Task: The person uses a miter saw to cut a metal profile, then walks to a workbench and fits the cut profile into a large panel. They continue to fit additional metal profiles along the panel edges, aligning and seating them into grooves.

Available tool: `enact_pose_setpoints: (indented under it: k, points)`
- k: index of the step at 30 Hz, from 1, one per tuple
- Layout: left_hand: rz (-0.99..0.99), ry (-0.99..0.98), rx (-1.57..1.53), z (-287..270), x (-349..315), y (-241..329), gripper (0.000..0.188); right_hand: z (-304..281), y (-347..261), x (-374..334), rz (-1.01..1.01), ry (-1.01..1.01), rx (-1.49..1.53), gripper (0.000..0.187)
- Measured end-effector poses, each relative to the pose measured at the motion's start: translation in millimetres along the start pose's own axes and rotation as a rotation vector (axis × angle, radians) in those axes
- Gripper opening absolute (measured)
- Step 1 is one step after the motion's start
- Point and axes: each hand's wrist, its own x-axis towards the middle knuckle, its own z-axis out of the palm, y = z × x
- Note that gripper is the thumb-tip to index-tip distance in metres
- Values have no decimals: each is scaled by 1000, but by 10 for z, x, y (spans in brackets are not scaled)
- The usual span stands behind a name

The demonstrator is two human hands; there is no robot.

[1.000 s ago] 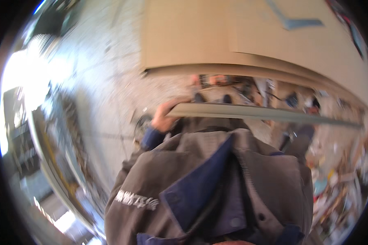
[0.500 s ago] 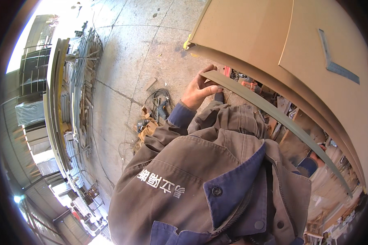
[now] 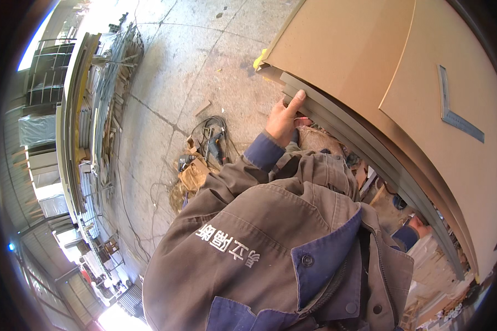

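Observation:
A long grey strip, with lines running along its length, lies beside the near edge of the large tan board. My left hand is closed on the strip near its upper left end, the thumb on top and the fingers hidden beneath. Farther along, toward the lower right, my right hand is at the strip's near side. Its fingers are largely out of sight, so its grip is unclear. Whether the strip touches the board edge cannot be told.
On the board lies a metal square. To my left, a corded power tool rests on the concrete floor by a brown bag. Long panels and a pile of metal lengths stand farther left. Clutter shows beneath the strip.
The strip has moved up against or close to the board's near edge and turned, showing more of its lined face. My left thumb has shifted on top of it.

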Motion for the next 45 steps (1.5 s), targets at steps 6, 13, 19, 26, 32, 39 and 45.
enact_pose_setpoints:
  k: [6, 13, 19, 26, 32, 39, 45]
  points:
    - [-55, 56, -43, 6, -11, -36, 50, 8, 79, 145, 47, 26, 28, 34]
    - [-82, 63, -36, 189, 29, 65, 49, -125, 96, 297, 55, -14, 18, 32]
    - [-49, 41, -169, 126, 21, -22, 45, 547, -92, -430, -134, 115, 50, 46]
    - [42, -28, -277, 82, 21, -155, 50, 319, -651, -19, -159, 134, -84, 66]
    - [97, -62, -378, 45, 75, -133, 54, 341, -725, 303, -144, 199, -216, 73]
    - [169, -8, -293, 146, 85, -54, 52, 274, -760, 377, -90, 164, -204, 64]
    - [147, -28, -176, 76, 138, -18, 59, 825, -808, -44, -185, 93, -382, 56]
